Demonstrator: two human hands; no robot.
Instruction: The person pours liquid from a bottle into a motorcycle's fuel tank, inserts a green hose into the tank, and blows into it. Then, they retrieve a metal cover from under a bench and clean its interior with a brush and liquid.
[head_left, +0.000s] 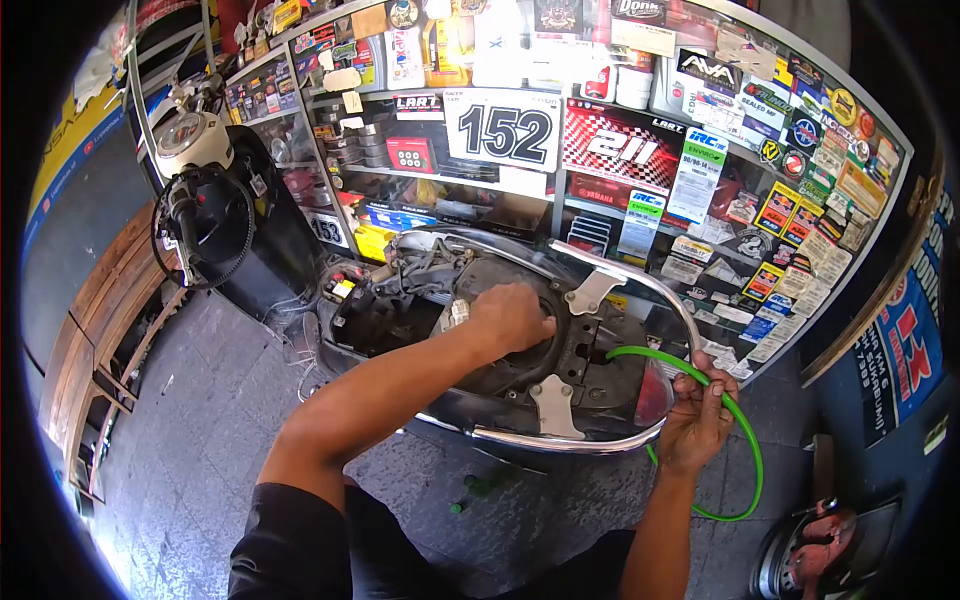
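Observation:
A scooter (480,275) with its seat and rear covers off stands in front of me, its inner frame exposed. My left hand (512,318) reaches down over the round opening in its middle. Its fingers curl downward and the thumb sticks out to the right; whatever they grip is hidden beneath the hand. At the tail, my right hand (697,415) pinches a bright green hose (752,465). One stretch of the hose runs into the tail section, while the rest loops below the hand. Close by are the red tail light (653,395) and a chrome rail (560,442) on metal brackets.
Behind the scooter stands a glass display case (500,180) covered in stickers and filled with parts. Its front body with speedometer (185,132) is at left, beside a wooden bench (105,310). Small green pieces (457,508) lie on the floor; a red-black wheel part (820,550) sits lower right.

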